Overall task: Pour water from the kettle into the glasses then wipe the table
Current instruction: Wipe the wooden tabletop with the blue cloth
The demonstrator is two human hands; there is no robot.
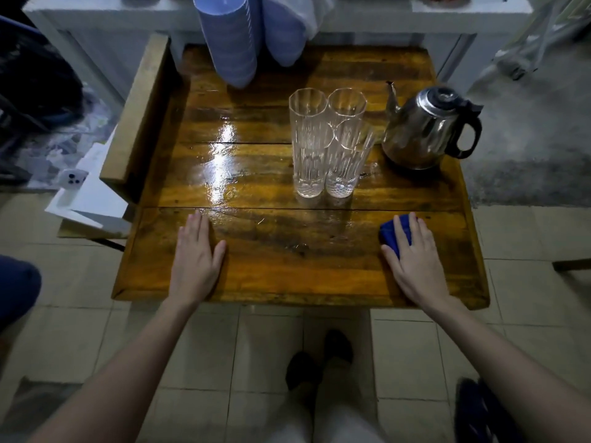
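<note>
Three tall ribbed clear glasses [323, 142] stand close together in the middle of the glossy wooden table [271, 266]. They look empty. A steel kettle [425, 129] with a black handle stands to their right, spout pointing away to the left. My left hand [196, 260] lies flat on the table near the front left, fingers together, holding nothing. My right hand [414, 260] rests palm down on a folded blue cloth [391, 236] at the front right, covering most of it.
Stacks of pale blue plastic cups [230, 39] lean over the table's far edge. A wooden plank [140, 110] stands along the left side. White boxes and a phone [73, 179] sit left of the table. Tiled floor and my feet [316, 359] lie below.
</note>
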